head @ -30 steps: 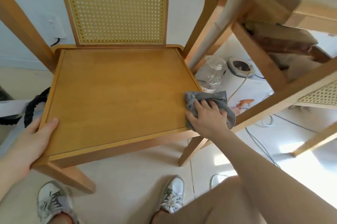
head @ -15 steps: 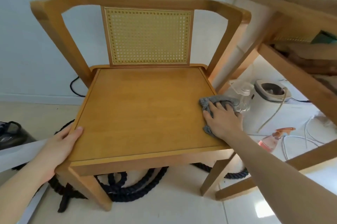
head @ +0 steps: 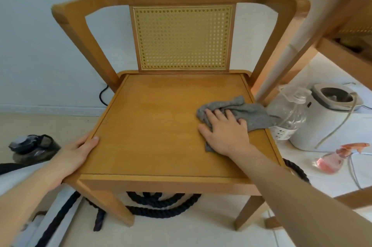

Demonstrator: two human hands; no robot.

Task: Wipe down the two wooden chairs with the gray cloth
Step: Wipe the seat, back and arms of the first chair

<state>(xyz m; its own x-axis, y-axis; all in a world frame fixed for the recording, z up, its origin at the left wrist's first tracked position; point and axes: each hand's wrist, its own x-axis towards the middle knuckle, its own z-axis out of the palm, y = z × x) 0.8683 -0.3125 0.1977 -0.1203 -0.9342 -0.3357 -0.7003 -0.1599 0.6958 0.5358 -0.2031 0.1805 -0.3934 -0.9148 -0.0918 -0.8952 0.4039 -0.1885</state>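
Note:
A wooden chair [head: 153, 126] with a cane back panel stands in front of me against a pale wall. The gray cloth [head: 251, 114] lies crumpled on the right side of its seat. My right hand [head: 225, 132] presses flat on the cloth, fingers spread over its left part. My left hand [head: 74, 154] grips the seat's front left corner, thumb on top. Parts of a second wooden chair [head: 342, 45] show at the upper right edge.
A clear plastic bottle [head: 287, 118], a white appliance [head: 330, 118] with a cord and a pink spray bottle [head: 332, 158] stand on the floor at the right. A thick dark rope [head: 161, 204] coils under the chair. A dark bag [head: 32, 148] lies at the left.
My right hand has slid the cloth from the seat's right edge inward onto the seat. The view has lifted, showing the whole chair. My left hand keeps its grip on the corner.

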